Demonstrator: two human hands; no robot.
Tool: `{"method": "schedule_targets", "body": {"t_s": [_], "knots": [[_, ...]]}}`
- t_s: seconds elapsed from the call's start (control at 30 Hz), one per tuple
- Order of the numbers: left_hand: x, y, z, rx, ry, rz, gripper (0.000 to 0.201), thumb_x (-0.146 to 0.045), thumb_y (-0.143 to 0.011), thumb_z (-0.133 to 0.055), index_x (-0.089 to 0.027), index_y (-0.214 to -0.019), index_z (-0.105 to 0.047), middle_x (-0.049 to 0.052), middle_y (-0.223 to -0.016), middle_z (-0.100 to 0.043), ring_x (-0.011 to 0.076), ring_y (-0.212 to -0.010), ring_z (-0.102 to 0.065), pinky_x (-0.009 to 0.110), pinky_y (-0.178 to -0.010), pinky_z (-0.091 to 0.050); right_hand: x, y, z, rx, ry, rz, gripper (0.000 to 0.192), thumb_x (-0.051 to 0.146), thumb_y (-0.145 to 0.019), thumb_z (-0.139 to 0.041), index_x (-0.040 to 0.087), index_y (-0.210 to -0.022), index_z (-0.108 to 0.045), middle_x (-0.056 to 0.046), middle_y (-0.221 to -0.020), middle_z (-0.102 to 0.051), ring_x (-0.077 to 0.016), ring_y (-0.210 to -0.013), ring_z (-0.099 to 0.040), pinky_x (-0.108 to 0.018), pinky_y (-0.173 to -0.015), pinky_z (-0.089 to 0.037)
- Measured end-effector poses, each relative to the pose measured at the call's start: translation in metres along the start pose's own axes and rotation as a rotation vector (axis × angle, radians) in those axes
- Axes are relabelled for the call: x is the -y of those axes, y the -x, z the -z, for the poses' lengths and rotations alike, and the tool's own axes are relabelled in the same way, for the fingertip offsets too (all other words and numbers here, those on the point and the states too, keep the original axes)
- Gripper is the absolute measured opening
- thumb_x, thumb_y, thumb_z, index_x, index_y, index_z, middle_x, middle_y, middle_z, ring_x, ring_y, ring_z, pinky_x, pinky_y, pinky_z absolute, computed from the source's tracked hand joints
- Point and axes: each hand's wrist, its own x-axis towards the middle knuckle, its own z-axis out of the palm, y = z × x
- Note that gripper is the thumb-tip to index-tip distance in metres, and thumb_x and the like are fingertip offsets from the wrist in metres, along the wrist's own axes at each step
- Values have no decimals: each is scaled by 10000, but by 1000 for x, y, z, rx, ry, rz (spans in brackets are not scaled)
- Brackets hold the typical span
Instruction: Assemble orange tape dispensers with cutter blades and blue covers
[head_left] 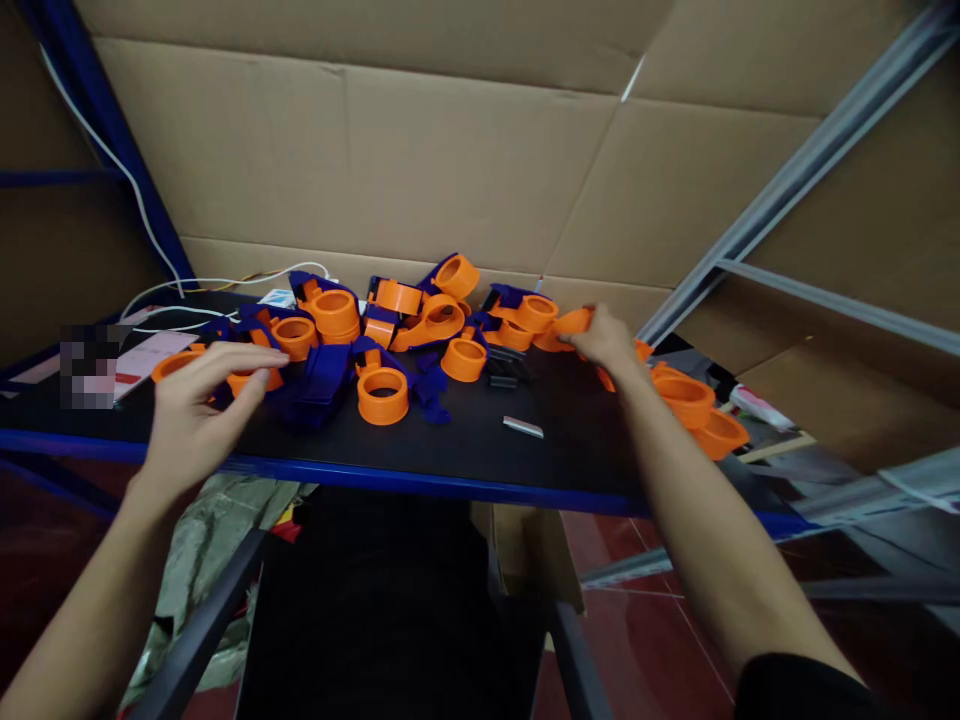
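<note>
From the head camera I see my left hand (199, 400) spread open, fingertips resting on an orange ring (255, 378) at the pile's left end; my right hand (606, 340) pinches an orange piece (571, 322) on the black table (465, 450).

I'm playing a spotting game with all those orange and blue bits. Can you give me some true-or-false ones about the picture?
1. The orange and blue parts lie on a black table. True.
2. The left hand holds a hammer. False: it reaches over the parts at the left of the pile.
3. The right hand touches an orange piece. True.
4. The wall behind is green tile. False: it is brown cardboard.
5. A white cable lies at the back left. True.
</note>
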Motion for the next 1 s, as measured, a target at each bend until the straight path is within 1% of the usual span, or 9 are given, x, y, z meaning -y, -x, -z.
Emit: {"method": "schedule_targets", "body": {"t_s": [0.1, 0.2, 0.3, 0.37, 0.5, 0.63, 0.7, 0.87, 1.0], "knots": [[-10, 10, -11, 92, 183, 58, 207, -231, -951, -572, -182, -1058, -742, 59, -1059, -746, 235, -1022, -671, 394, -942, -496, 0, -1, 14, -55, -77, -1, 775, 528, -764, -735, 115, -1357, -457, -211, -1236, -619, -297, -1081, -614, -389, -854, -486], [-15, 19, -18, 196, 320, 102, 223, -264, -961, -561, -201, -1043, -759, 62, -1055, -752, 236, -1016, -674, 372, -927, -501, 9, 8, 26, -201, -233, 28, 759, 483, -728, -773, 126, -1321, -463, -195, -1249, -608, -314, -1120, -605, -416, -899, -496], [-18, 26, -26, 350, 545, 207, 271, -315, -965, -547, -188, -1076, -759, 95, -1044, -754, 264, -1008, -682, 398, -927, -509, 32, 32, 39, -335, -406, 121, 728, 434, -714, -787, 166, -1296, -442, -172, -1277, -584, -316, -1183, -578, -443, -956, -492], [-22, 29, -35, 448, 785, 314, 382, -381, -993, -466, -169, -1189, -715, 137, -1085, -748, 296, -1009, -688, 447, -917, -520, 54, 62, 49, -348, -538, 215, 704, 431, -722, -782, 199, -1276, -416, -143, -1286, -569, -289, -1181, -584, -432, -964, -504], [-38, 32, -60, 564, 1181, 502, 574, -548, -969, -427, -169, -1366, -593, 196, -1357, -623, 392, -1251, -566, 539, -938, -517, 110, 152, 71, -169, -787, 472, 605, 410, -766, -767, 241, -1219, -404, -105, -1315, -533, -238, -1170, -601, -393, -983, -515], [-52, 37, -73, 450, 1372, 661, 559, -531, -958, -493, -198, -1404, -551, 152, -1451, -557, 358, -1335, -506, 505, -1036, -483, 152, 240, 86, 226, -830, 734, 537, 331, -739, -825, 249, -1100, -436, -84, -1307, -551, -232, -1214, -577, -370, -1007, -500], [-56, 40, -73, 364, 1426, 748, 498, -460, -969, -516, -172, -1370, -579, 143, -1414, -592, 335, -1308, -539, 462, -1038, -500, 163, 267, 87, 279, -790, 812, 452, 275, -769, -803, 245, -1051, -451, -85, -1335, -526, -225, -1242, -553, -359, -1004, -495], [-53, 47, -73, 342, 1407, 1009, 405, -326, -963, -564, -106, -1298, -622, 156, -1308, -669, 314, -1209, -629, 411, -993, -553, 170, 292, 83, 362, -724, 862, 386, 216, -788, -784, 234, -1029, -483, -82, -1326, -505, -211, -1257, -525, -336, -989, -488], [-48, 51, -79, 295, 1503, 992, 510, -459, -975, -508, -118, -1346, -584, 154, -1364, -633, 323, -1260, -593, 424, -1032, -523, 171, 290, 87, 404, -821, 771, 417, 352, -732, -840, 218, -847, -461, -72, -1263, -523, -210, -1154, -567, -323, -924, -505]]}}
